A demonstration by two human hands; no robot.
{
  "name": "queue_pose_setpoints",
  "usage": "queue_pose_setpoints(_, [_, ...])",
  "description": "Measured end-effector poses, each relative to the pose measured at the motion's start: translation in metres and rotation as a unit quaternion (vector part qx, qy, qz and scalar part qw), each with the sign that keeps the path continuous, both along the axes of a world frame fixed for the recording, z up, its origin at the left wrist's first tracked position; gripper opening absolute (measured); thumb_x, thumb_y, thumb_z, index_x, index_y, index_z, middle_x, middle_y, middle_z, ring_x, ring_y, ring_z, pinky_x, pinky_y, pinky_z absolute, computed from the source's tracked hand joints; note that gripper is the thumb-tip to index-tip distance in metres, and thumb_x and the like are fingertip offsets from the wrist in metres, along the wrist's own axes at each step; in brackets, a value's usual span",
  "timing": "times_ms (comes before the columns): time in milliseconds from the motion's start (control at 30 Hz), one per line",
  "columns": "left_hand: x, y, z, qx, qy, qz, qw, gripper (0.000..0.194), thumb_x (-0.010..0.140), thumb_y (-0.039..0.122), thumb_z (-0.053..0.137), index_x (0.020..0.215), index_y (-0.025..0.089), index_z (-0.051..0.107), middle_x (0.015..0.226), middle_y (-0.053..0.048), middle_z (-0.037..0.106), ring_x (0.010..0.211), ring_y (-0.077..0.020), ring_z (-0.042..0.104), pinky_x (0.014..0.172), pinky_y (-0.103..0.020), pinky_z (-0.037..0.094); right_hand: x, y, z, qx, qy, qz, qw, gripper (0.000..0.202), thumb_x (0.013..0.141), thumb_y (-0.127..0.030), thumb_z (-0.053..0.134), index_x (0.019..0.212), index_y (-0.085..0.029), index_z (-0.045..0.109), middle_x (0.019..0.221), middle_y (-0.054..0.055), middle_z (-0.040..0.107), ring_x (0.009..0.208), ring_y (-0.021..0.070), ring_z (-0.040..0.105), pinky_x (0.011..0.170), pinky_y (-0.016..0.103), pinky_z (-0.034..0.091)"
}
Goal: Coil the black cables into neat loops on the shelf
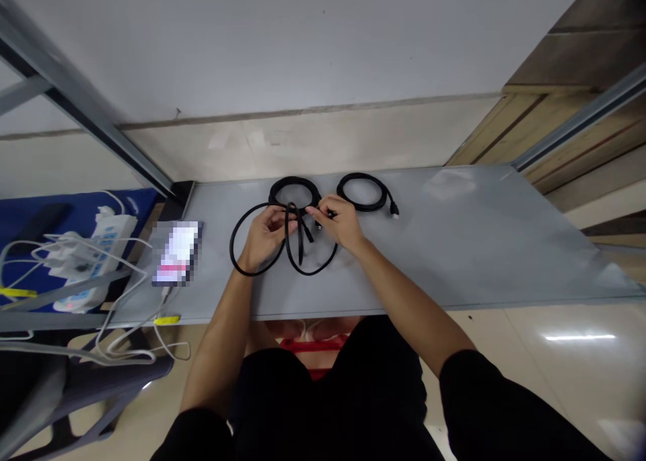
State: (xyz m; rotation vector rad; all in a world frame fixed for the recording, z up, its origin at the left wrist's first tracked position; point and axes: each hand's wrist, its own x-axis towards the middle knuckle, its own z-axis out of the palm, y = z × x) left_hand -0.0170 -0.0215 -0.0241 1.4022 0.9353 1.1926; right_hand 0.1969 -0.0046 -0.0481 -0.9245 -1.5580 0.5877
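Loose loops of a black cable [311, 272] hang between my two hands over the grey shelf top [454, 245]. My left hand [267, 235] is closed on the cable, with one loop falling around its wrist side. My right hand [340, 222] pinches another stretch of the same cable, thumb pointing left. A dark connector end dangles between the hands. Just behind them lies a coiled black cable [295, 180]. To the right of my right hand sits a second coiled cable [361, 176], its plug [394, 209] pointing toward me.
On the left lie a phone with a blurred screen [176, 252] and a white power strip [95, 262] with several white cords. Grey metal uprights [101, 124] frame the shelf. A wall stands behind it, and a dark stool [91, 394] is at lower left.
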Motion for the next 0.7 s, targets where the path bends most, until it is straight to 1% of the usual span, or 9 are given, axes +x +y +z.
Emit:
queue_pose_setpoints(67, [-0.001, 0.0, 0.0, -0.013, 0.003, -0.034, 0.999, 0.061, 0.07, 0.056, 0.103, 0.109, 0.019, 0.073, 0.1, -0.008, 0.086, 0.095, -0.0235, 0.083, 0.088, -0.034, 0.063, 0.0, -0.001, -0.003, 0.0, -0.032, 0.009, 0.999, 0.054, 0.101, -0.058, 0.073, 0.063, -0.024, 0.052, 0.079, 0.002, 0.058, 0.07, 0.0176, 0.052, 0.064, 0.035, 0.048])
queue_pose_setpoints(133, [-0.002, 0.001, 0.0, -0.017, 0.005, -0.048, 0.999, 0.061, 0.072, 0.056, 0.103, 0.11, 0.019, 0.072, 0.098, -0.007, 0.086, 0.094, -0.0234, 0.083, 0.088, -0.034, 0.063, 0.002, -0.003, -0.006, -0.005, -0.074, 0.029, 0.997, 0.04, 0.098, -0.051, 0.077, 0.07, -0.024, 0.066, 0.092, 0.005, 0.064, 0.079, 0.0192, 0.059, 0.066, 0.035, 0.053])
queue_pose_setpoints(167, [-0.003, 0.001, 0.001, -0.017, 0.006, -0.052, 0.998, 0.061, 0.073, 0.056, 0.102, 0.111, 0.019, 0.072, 0.096, -0.007, 0.086, 0.092, -0.0234, 0.083, 0.086, -0.033, 0.063, 0.002, -0.003, -0.007, -0.008, -0.097, 0.042, 0.994, 0.032, 0.095, -0.048, 0.081, 0.076, -0.024, 0.073, 0.1, 0.007, 0.066, 0.088, 0.021, 0.064, 0.071, 0.036, 0.057])
queue_pose_setpoints(233, [-0.005, 0.001, 0.002, -0.02, 0.007, -0.062, 0.998, 0.061, 0.076, 0.058, 0.1, 0.114, 0.018, 0.074, 0.096, -0.009, 0.086, 0.089, -0.0242, 0.083, 0.082, -0.033, 0.063, 0.004, -0.003, -0.008, -0.015, -0.138, 0.07, 0.988, 0.02, 0.089, -0.042, 0.089, 0.084, -0.024, 0.08, 0.115, 0.009, 0.07, 0.108, 0.026, 0.069, 0.092, 0.043, 0.062])
queue_pose_setpoints(300, [-0.007, 0.0, 0.004, -0.028, 0.004, -0.078, 0.997, 0.06, 0.078, 0.057, 0.099, 0.116, 0.017, 0.077, 0.096, -0.011, 0.086, 0.089, -0.0265, 0.084, 0.08, -0.035, 0.064, 0.005, -0.003, -0.007, -0.026, -0.159, 0.101, 0.982, 0.016, 0.084, -0.036, 0.093, 0.082, -0.025, 0.081, 0.123, 0.011, 0.073, 0.121, 0.0306, 0.069, 0.11, 0.052, 0.058])
queue_pose_setpoints(367, [-0.008, -0.002, 0.007, -0.042, -0.003, -0.095, 0.995, 0.058, 0.078, 0.054, 0.099, 0.117, 0.017, 0.08, 0.098, -0.013, 0.085, 0.093, -0.0297, 0.085, 0.082, -0.038, 0.066, 0.006, -0.004, -0.004, -0.04, -0.149, 0.136, 0.979, 0.014, 0.082, -0.03, 0.093, 0.077, -0.025, 0.081, 0.129, 0.012, 0.075, 0.128, 0.0332, 0.069, 0.117, 0.056, 0.054])
queue_pose_setpoints(500, [-0.01, -0.006, 0.013, -0.078, -0.027, -0.126, 0.989, 0.055, 0.076, 0.053, 0.101, 0.115, 0.017, 0.083, 0.101, -0.016, 0.085, 0.098, -0.0336, 0.085, 0.083, -0.041, 0.067, 0.006, -0.009, 0.007, -0.069, -0.072, 0.205, 0.974, 0.023, 0.083, -0.029, 0.089, 0.066, -0.024, 0.075, 0.145, 0.011, 0.076, 0.141, 0.0336, 0.067, 0.124, 0.054, 0.048])
queue_pose_setpoints(600, [-0.011, -0.007, 0.015, -0.088, -0.035, -0.138, 0.986, 0.055, 0.072, 0.056, 0.102, 0.108, 0.018, 0.084, 0.099, -0.016, 0.085, 0.097, -0.034, 0.085, 0.079, -0.039, 0.066, 0.006, -0.012, 0.013, -0.11, -0.031, 0.249, 0.962, 0.032, 0.086, -0.038, 0.086, 0.061, -0.024, 0.071, 0.134, 0.011, 0.08, 0.132, 0.0318, 0.072, 0.115, 0.049, 0.054])
queue_pose_setpoints(700, [-0.012, -0.005, 0.013, -0.068, 0.004, -0.122, 0.99, 0.051, 0.072, 0.057, 0.101, 0.1, 0.019, 0.085, 0.094, -0.014, 0.085, 0.091, -0.0304, 0.084, 0.072, -0.034, 0.063, 0.008, -0.01, 0.016, -0.133, -0.015, 0.261, 0.956, 0.037, 0.084, -0.047, 0.087, 0.059, -0.024, 0.072, 0.107, 0.008, 0.081, 0.103, 0.026, 0.075, 0.096, 0.042, 0.058])
